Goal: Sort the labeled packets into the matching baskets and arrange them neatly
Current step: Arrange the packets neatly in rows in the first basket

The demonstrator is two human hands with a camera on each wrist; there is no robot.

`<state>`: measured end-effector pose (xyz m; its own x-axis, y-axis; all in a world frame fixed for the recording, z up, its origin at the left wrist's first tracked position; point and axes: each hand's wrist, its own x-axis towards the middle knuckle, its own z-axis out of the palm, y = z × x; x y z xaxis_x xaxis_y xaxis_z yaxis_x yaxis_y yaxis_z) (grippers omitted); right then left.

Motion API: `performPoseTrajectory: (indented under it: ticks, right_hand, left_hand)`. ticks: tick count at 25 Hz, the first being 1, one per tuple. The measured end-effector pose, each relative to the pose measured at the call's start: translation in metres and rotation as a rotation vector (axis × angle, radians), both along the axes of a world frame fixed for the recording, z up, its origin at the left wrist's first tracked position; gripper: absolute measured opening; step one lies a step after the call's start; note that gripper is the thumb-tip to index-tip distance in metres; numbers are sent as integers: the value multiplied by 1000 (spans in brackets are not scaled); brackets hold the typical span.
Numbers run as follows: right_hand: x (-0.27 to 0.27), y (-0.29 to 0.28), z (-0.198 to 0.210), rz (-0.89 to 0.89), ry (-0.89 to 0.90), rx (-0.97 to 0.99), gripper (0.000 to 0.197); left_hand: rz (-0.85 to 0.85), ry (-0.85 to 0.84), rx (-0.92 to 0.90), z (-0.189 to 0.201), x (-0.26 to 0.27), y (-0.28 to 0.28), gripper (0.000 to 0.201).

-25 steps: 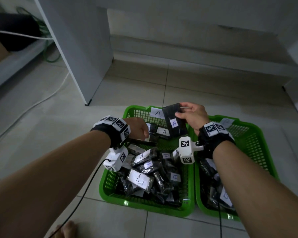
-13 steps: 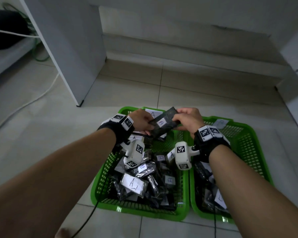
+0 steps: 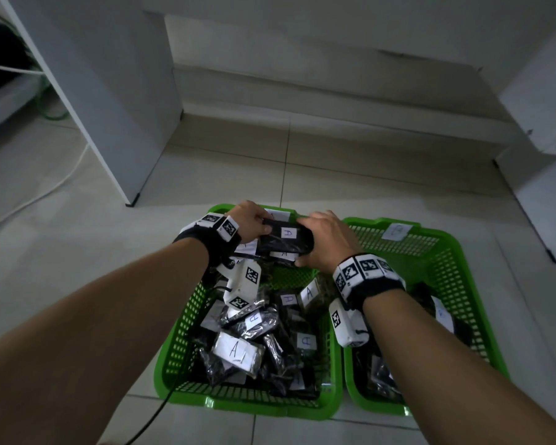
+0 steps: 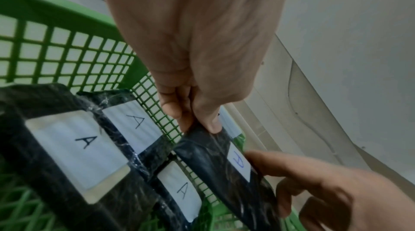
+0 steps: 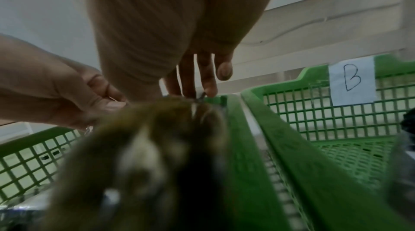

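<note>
An A-labelled packet (image 3: 286, 240) is being gripped at its ends by the left hand (image 3: 249, 223) and right hand (image 3: 326, 242); it is being lowered flat, seemingly for neat stacking, onto packets beneath both hands in the A basket (image 3: 187, 319).

Dim room, low flat light. Floor (image 3: 77, 268): pale large tiles, grout lines visible. Back wall (image 3: 302, 43) off-white, with a low step (image 3: 334, 123) running along its foot. White cabinet panel (image 3: 109, 91) stands upright on the left, small black foot at its near corner. Left of it, a shelf (image 3: 10, 70) with something dark above, too dim to identify. White cable (image 3: 45, 191) lies curved across the floor on the left; green cable (image 3: 50, 112) coiled near the panel's base. White furniture (image 3: 543, 139) on the right edge.
</note>
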<state>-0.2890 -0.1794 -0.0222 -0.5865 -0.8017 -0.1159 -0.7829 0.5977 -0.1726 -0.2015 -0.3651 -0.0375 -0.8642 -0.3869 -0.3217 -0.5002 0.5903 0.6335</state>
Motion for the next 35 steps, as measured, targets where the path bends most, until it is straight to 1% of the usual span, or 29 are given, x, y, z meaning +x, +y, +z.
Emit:
performPoseTrajectory:
  ticks: [2, 4, 6, 8, 9, 13, 15, 16, 18, 22, 23, 25, 26, 28, 29, 31, 32, 35]
  right_hand:
    - [0, -4, 0, -40, -1, 54, 47]
    - [-1, -8, 2, -94, -29, 121, 42]
    - [-1, -14, 2, -104, -40, 187, 44]
    - [2, -21, 0, -86, -24, 238, 47]
    - [2, -24, -3, -75, -13, 256, 49]
    - [3, -28, -7, -53, 5, 317, 57]
    - [3, -31, -5, -68, -21, 318, 59]
    - [2, -31, -2, -94, -48, 302, 58]
    - [-4, -31, 6, -169, -102, 247, 56]
    - [-27, -18, 33, -264, -259, 146, 59]
    - [-33, -12, 38, -300, -324, 96, 61]
    - [-38, -5, 41, -389, -471, -25, 62]
    - [-39, 0, 40, -423, -535, -82, 67]
    - [-43, 8, 28, -473, -621, -166, 84]
    - [-44, 12, 23, -487, -654, -199, 84]
    - [-42, 21, 20, -492, -702, -238, 70]
    - [-43, 24, 19, -502, -718, -258, 68]
    - [-43, 29, 15, -525, -757, -289, 80]
  left_hand:
    - [7, 6, 7, -1, 3, 1, 20]
    - [-34, -27, -110, -2, 6, -1, 22]
    - [-160, -147, -245, -4, 14, -3, 24]
    - [-232, -255, -274, -10, 21, -7, 26]
    - [-255, -276, -295, -13, 24, -9, 27]
    - [-303, -283, -308, -18, 29, -12, 27]
    - [-300, -205, -339, -14, 29, -9, 20]
    - [-305, -143, -362, -11, 28, -6, 18]
    - [-335, -66, -391, -5, 20, -1, 22]
    - [-416, -74, -443, -5, -3, 10, 25]
    - [-461, -86, -466, -7, -9, 15, 25]
    - [-573, -116, -506, -8, -18, 27, 32]
    - [-631, -118, -510, -8, -22, 33, 35]
    - [-724, -149, -496, -8, -27, 44, 41]
    - [-762, -193, -511, -9, -31, 48, 43]
    - [-801, -291, -594, -11, -38, 54, 46]
    - [-800, -327, -638, -13, -41, 56, 45]
    - [-811, -341, -682, -13, -46, 61, 54]
